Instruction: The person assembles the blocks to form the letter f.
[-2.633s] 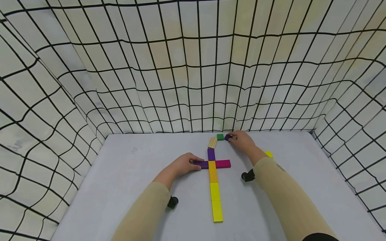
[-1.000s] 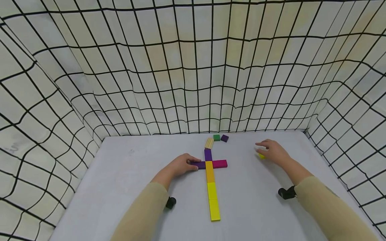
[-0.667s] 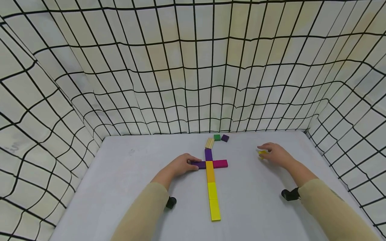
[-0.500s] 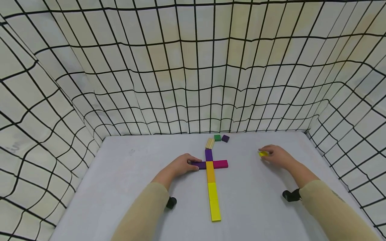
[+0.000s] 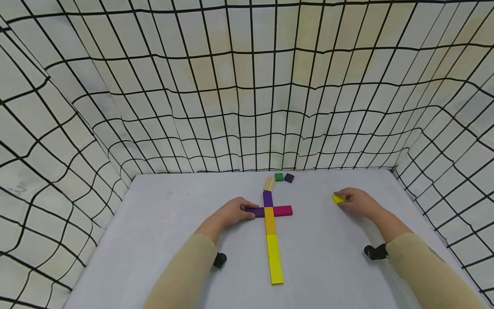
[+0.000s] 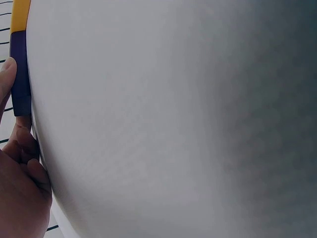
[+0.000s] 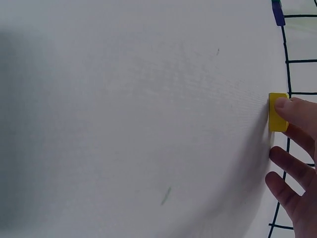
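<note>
My left hand (image 5: 232,211) pinches the outer end of a purple block (image 5: 257,212), which lies flat against an orange block (image 5: 269,221). The left wrist view shows the thumb (image 6: 7,69) along that purple block's side. At the right, my right hand (image 5: 359,201) holds a small yellow block (image 5: 337,199) between thumb and fingers, its other fingers spread in the right wrist view. Below the orange block two yellow blocks (image 5: 272,245) run in line toward me. A magenta block (image 5: 283,210) sits opposite the purple one, making a cross.
Above the cross stand another purple block (image 5: 267,199), a tilted ridged tan piece (image 5: 269,184), a green block (image 5: 278,177) and a small dark purple block (image 5: 289,177), forming a curve. Black netting (image 5: 254,113) walls the back and sides of the white table (image 5: 173,197).
My right hand let go of the small dark purple block beside the green one, moved right and took hold of the yellow block. My left hand stayed on its purple block.
</note>
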`<state>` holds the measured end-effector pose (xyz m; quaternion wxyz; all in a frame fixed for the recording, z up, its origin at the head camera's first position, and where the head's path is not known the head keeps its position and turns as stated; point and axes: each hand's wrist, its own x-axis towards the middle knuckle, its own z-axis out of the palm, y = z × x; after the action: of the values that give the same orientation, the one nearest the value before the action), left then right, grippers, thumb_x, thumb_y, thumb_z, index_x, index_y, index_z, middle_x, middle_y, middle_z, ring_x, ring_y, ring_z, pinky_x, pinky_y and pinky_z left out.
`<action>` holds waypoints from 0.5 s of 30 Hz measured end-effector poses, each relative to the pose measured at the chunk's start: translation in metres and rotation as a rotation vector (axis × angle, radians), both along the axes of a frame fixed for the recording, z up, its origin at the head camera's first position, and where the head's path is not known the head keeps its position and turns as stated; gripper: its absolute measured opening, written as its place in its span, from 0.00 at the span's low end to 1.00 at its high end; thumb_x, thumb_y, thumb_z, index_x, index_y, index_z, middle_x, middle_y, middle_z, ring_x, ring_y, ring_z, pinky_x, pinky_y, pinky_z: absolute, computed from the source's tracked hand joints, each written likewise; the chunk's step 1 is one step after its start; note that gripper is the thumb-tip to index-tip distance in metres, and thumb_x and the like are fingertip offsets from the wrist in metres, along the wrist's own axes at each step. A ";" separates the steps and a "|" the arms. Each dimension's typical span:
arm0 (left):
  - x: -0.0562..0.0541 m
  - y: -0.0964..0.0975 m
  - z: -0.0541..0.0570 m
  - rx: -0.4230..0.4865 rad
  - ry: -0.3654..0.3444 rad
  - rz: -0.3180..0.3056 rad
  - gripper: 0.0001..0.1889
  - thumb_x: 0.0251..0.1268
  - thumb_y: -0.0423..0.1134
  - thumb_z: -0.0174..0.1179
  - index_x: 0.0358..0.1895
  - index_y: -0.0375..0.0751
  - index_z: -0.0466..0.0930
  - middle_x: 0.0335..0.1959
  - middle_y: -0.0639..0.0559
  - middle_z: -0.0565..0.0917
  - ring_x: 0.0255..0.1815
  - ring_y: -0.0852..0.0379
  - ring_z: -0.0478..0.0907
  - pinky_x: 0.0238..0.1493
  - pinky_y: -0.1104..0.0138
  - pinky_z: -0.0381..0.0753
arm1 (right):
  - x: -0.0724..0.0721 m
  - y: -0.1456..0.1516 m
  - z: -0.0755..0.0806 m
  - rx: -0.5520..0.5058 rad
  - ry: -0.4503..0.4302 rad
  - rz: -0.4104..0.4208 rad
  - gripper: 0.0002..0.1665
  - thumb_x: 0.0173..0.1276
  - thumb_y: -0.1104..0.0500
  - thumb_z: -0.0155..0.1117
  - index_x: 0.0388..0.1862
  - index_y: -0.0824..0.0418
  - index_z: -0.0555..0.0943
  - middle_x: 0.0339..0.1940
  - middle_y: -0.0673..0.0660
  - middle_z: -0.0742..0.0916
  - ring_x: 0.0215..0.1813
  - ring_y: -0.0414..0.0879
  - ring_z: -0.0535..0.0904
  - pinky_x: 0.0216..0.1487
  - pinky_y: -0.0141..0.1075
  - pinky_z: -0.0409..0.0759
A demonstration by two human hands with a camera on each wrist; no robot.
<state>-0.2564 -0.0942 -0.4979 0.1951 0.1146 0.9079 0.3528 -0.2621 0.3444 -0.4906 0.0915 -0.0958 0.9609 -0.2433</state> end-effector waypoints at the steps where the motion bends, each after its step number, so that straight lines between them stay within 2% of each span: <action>1: 0.000 0.000 0.000 0.001 0.000 0.001 0.16 0.64 0.47 0.68 0.55 0.62 0.85 0.55 0.52 0.78 0.55 0.50 0.72 0.65 0.51 0.69 | 0.000 0.000 0.000 0.002 0.003 -0.001 0.27 0.68 0.55 0.67 0.64 0.64 0.78 0.63 0.68 0.79 0.60 0.65 0.75 0.59 0.58 0.74; 9: 0.001 0.000 0.001 -0.006 -0.001 0.005 0.16 0.64 0.47 0.67 0.55 0.63 0.85 0.55 0.53 0.78 0.56 0.50 0.72 0.65 0.51 0.69 | 0.001 -0.003 0.001 0.010 0.024 -0.020 0.26 0.67 0.53 0.68 0.62 0.63 0.80 0.61 0.66 0.81 0.58 0.63 0.76 0.58 0.57 0.74; 15: 0.001 0.000 0.001 -0.009 0.003 -0.001 0.16 0.64 0.47 0.67 0.55 0.63 0.85 0.55 0.53 0.78 0.55 0.50 0.72 0.65 0.51 0.69 | -0.004 -0.009 0.002 0.011 0.008 -0.034 0.27 0.67 0.52 0.69 0.63 0.61 0.80 0.62 0.65 0.81 0.59 0.62 0.76 0.58 0.58 0.74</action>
<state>-0.2554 -0.0940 -0.4973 0.1946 0.1146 0.9097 0.3485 -0.2664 0.3358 -0.4889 0.0841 -0.0798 0.9641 -0.2391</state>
